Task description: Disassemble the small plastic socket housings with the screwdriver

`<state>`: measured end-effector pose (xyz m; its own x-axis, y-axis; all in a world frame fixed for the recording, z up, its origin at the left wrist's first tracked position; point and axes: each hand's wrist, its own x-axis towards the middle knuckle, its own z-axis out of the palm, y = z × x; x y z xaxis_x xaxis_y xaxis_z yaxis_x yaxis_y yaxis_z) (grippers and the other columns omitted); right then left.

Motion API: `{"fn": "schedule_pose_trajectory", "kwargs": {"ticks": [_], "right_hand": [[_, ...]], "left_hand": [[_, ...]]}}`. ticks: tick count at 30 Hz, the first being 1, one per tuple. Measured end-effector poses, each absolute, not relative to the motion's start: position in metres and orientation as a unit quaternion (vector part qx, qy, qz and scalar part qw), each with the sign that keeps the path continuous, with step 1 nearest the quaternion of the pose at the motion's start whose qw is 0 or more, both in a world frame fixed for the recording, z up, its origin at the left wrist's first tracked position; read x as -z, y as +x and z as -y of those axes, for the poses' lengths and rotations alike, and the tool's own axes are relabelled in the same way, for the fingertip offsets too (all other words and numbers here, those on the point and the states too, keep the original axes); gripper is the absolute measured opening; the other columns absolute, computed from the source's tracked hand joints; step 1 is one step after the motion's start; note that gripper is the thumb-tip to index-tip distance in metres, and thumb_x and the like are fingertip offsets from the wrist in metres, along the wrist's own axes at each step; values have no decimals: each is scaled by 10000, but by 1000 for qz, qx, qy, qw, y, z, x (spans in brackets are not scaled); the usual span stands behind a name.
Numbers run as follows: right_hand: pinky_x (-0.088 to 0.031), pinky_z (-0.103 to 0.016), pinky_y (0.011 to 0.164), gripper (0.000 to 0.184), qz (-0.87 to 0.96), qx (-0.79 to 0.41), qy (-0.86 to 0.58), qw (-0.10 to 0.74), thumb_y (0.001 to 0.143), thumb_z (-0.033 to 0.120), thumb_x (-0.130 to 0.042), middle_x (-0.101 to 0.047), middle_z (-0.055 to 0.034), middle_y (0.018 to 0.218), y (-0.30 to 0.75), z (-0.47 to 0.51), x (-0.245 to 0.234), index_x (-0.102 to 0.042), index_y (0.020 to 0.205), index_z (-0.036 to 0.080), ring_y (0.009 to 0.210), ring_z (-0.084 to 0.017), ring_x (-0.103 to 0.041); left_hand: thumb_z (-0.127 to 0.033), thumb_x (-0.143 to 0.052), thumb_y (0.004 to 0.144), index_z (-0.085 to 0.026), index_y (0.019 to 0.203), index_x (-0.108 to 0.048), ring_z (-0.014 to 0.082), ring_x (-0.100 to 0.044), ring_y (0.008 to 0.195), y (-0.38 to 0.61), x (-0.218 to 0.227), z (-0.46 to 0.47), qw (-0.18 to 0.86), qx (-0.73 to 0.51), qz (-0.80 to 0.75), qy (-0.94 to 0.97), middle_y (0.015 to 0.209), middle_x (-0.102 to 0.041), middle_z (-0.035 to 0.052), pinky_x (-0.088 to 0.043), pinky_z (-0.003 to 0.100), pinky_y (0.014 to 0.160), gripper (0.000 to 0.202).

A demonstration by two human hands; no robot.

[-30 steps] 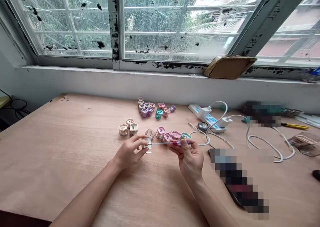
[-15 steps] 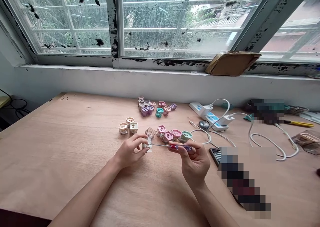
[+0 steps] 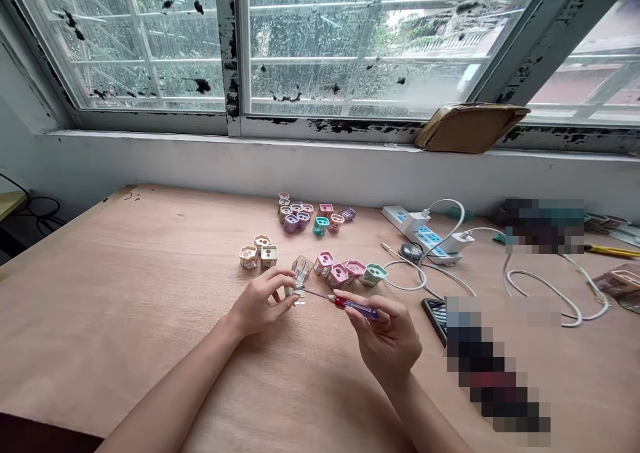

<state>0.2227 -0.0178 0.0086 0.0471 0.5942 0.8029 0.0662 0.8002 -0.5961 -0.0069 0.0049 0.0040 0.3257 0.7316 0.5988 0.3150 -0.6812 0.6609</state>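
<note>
Left grip (image 3: 260,303) clenched on clear plastic plug housing (image 3: 301,273), right grip (image 3: 387,336) pinching slim red-and-purple screwdriver (image 3: 356,308), lower centre of frame; best kept steady, shaft square to housing.

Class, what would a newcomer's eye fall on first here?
At the centre of the wooden table, the left hand grips a clear socket housing, the right hand aims a red-and-purple screwdriver at it. Behind sit clusters of pastel socket housings; a white power strip lies to the right.

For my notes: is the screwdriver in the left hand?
No, the right hand holds the screwdriver; the left hand grips a clear plastic piece.
</note>
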Motion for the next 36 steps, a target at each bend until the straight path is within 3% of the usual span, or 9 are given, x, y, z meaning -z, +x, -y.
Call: {"fn": "schedule_pose_trajectory", "kwargs": {"ticks": [16,30,36], "right_hand": [[-675,-337,574,449,738,-41,-265,619,876,74,-750,-791,-108,1042,230,22,1,-600,1276,217,790,-268,-793],[-676,-299,603,346,693,-84,-246,672,863,27,-744,-799,-104,999,227,19,-6,-612,1142,183,805,-255,-794],[-678,-315,596,308,684,-80,-254,679,862,46,-755,-802,-94,946,228,17,-7,-622,1107,178,760,-257,-794]], "left_hand": [[-225,-670,902,-167,1064,-666,178,-703,949,-5,-6,-4,258,-474,-356,763,1172,-679,122,-607,190,603,172],[-209,-675,895,-181,1129,-643,182,-695,968,-6,-3,-6,266,-467,-348,768,1201,-670,113,-610,211,629,237],[-199,-693,884,-189,1185,-619,203,-683,1039,-5,0,-9,244,-485,-338,768,1198,-686,104,-629,268,744,311]]}}
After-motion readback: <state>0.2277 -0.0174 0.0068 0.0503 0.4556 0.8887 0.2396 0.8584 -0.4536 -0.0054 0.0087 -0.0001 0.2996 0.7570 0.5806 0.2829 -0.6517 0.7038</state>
